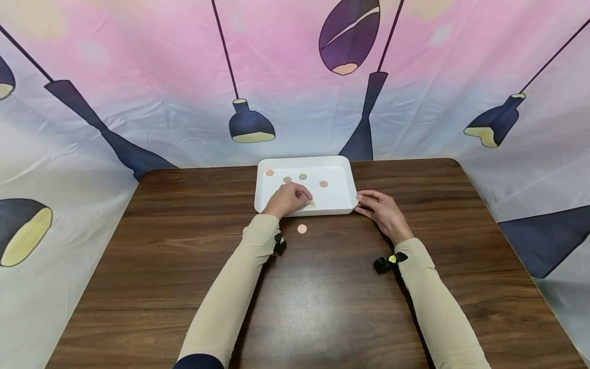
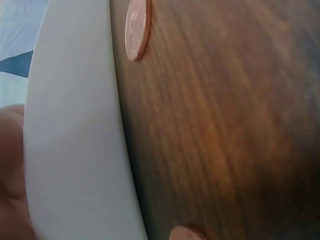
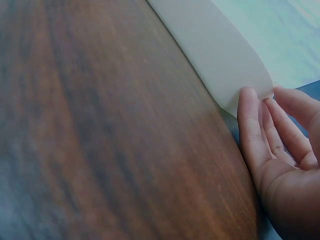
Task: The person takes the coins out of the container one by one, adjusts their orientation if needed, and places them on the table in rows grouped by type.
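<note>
A shallow white tray (image 1: pixel 334 202) stands at the back of the table. My left hand (image 1: pixel 287 200) reaches over its front rim, thumb and forefinger pinched together with a thin pale edge, apparently a coin, between them. Just beneath those fingertips a yellowish coin (image 1: pixel 311 204) lies on the tray floor. The left wrist view shows the front wall (image 2: pixel 80 125) hiding most of that hand. At the tray's front right corner, my right hand (image 1: pixel 383 211) holds the edge between thumb (image 3: pixel 248 117) and fingers.
Inside the tray lie copper coins (image 1: pixel 323 184) and duller coins (image 1: pixel 302 176), spread apart. On the brown wooden table (image 1: pixel 313 307), one copper coin (image 1: pixel 301 229) lies before the tray; another (image 1: pixel 245 230) is partly behind the left sleeve. A patterned cloth (image 1: pixel 295 123) hangs behind.
</note>
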Motion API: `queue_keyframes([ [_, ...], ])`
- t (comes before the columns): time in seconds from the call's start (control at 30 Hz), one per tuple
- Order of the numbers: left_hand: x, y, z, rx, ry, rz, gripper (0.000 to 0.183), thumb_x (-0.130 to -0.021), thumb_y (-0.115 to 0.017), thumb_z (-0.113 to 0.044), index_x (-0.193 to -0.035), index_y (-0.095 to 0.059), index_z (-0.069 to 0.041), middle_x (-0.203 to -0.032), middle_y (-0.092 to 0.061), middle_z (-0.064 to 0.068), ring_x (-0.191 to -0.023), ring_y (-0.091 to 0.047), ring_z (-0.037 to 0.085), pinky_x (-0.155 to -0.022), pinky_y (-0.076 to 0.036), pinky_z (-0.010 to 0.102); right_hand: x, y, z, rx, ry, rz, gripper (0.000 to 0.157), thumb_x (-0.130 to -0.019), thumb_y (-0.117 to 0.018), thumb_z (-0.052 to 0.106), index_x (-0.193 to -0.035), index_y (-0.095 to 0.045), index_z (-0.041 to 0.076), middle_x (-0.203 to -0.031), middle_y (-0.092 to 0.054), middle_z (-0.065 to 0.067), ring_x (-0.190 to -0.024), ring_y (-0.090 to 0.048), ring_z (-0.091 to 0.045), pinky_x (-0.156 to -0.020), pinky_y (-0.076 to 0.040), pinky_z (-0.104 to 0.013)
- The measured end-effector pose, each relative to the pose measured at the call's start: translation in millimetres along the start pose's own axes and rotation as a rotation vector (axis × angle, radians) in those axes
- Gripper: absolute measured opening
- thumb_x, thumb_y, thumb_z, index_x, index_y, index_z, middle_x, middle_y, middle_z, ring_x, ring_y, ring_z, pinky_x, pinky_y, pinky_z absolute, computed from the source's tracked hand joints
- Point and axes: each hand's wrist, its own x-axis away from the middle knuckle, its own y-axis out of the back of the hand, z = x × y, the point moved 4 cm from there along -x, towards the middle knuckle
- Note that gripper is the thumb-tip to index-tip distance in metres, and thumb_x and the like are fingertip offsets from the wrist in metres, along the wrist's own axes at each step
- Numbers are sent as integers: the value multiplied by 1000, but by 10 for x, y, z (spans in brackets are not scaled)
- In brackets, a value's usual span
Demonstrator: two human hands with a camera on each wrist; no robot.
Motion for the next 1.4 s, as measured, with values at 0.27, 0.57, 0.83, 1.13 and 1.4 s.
queue_keyframes([
  [0.27,-12,67,63,25,86,-132,11,-101,-67,-14,-100,-77,-12,-87,-66,4,-71,-57,20,-65,-45,33,2,1,-2,-12,3,2,18,-105,-63,2,-123,-66,-1,-105,-70,-3,-92,-71,-13,-89,-61,-27],
  [0.57,-8,144,84,44,29,26,26,-98,-69,-4,-122,-77,-9,-111,-64,8,-98,-59,22,-84,-50,34,-6,4,-17,-24,11,-2,13,-104,-64,2,-117,-70,3,-105,-71,-3,-91,-72,-13,-88,-61,-27],
  [0.83,-55,128,162,74,-4,50,29,-96,-74,-2,-123,-78,-11,-112,-64,8,-96,-58,21,-78,-49,30,-25,16,-26,-37,18,-2,15,-104,-65,2,-117,-71,2,-107,-70,-4,-93,-71,-14,-90,-61,-28],
  [1.13,-106,116,138,8,-3,123,20,-100,-70,-3,-119,-72,-10,-110,-56,8,-96,-53,22,-83,-47,34,-48,34,-18,-9,2,-3,30,-104,-66,5,-132,-62,-6,-109,-70,-4,-95,-71,-14,-92,-60,-29],
  [1.4,-127,101,84,-98,-49,208,18,-102,-64,-2,-121,-64,-3,-111,-55,10,-100,-51,23,-93,-47,38,-39,43,-27,13,2,-1,36,-105,-65,6,-137,-57,-9,-112,-67,-5,-97,-70,-14,-93,-60,-28],
])
